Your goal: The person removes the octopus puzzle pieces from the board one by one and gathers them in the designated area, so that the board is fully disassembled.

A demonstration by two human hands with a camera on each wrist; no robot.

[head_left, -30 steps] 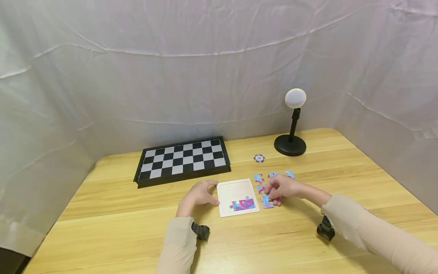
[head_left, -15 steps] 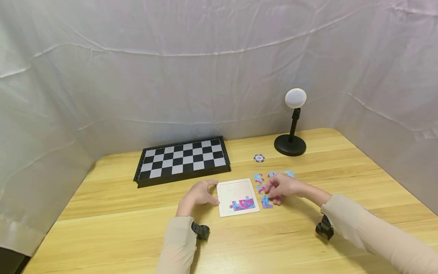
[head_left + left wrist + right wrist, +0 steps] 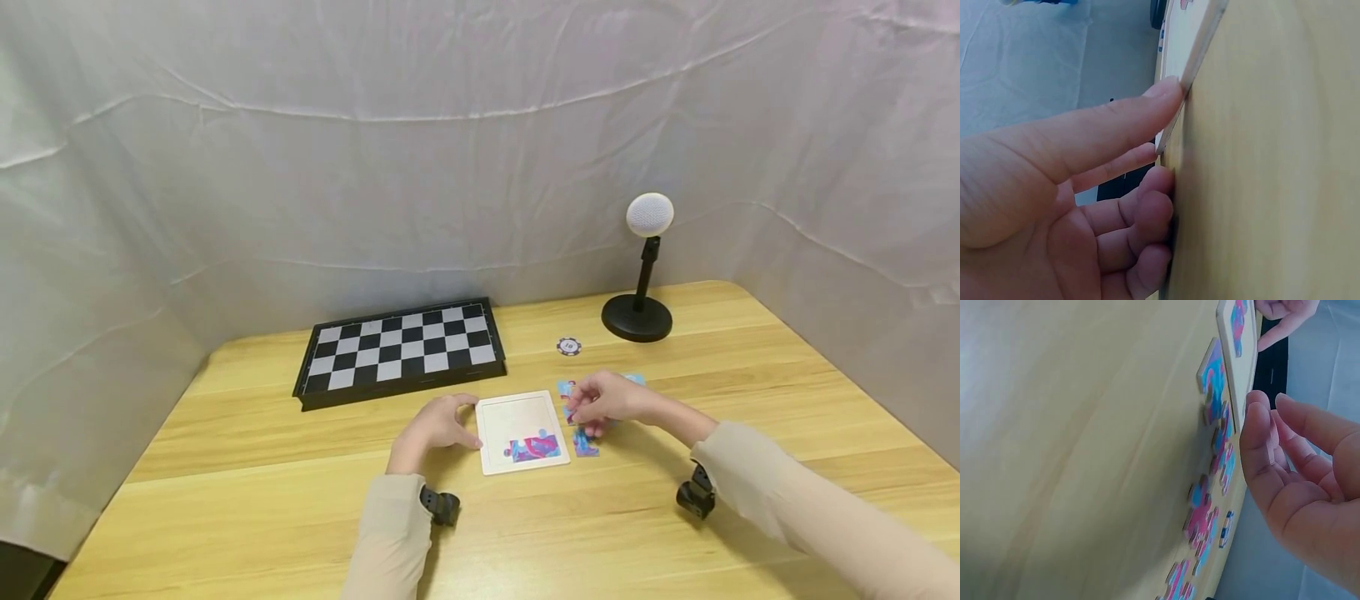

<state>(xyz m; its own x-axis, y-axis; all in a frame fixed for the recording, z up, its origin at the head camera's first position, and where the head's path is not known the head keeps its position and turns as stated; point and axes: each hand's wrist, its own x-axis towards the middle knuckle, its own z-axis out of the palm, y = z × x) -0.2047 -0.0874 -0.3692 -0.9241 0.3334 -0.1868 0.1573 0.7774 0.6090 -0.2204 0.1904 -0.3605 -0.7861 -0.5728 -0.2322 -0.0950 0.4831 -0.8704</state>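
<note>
A square white puzzle tray [image 3: 513, 414] lies on the table, with joined blue and pink jigsaw pieces [image 3: 534, 447] in its near right part. My left hand [image 3: 437, 423] touches the tray's left edge with thumb and index finger; its other fingers curl loosely on the table in the left wrist view. My right hand [image 3: 609, 397] hovers over the loose puzzle pieces to the right of the tray. In the right wrist view its thumb and fingertips are slightly apart, with nothing visible between them. One loose puzzle piece [image 3: 587, 443] lies beside the tray; others are partly hidden under the hand.
Behind the tray on the left is a black-framed checkered board [image 3: 401, 346]. A poker chip [image 3: 568, 346] lies beyond the pieces. At the back right stands a round white-headed device [image 3: 649, 215] on a black stand [image 3: 637, 317]. Pale cloth hangs around the table.
My right hand has lifted a little and shifted left, away from the nearest loose piece and over the ones behind it. My left hand and the tray have stayed put.
</note>
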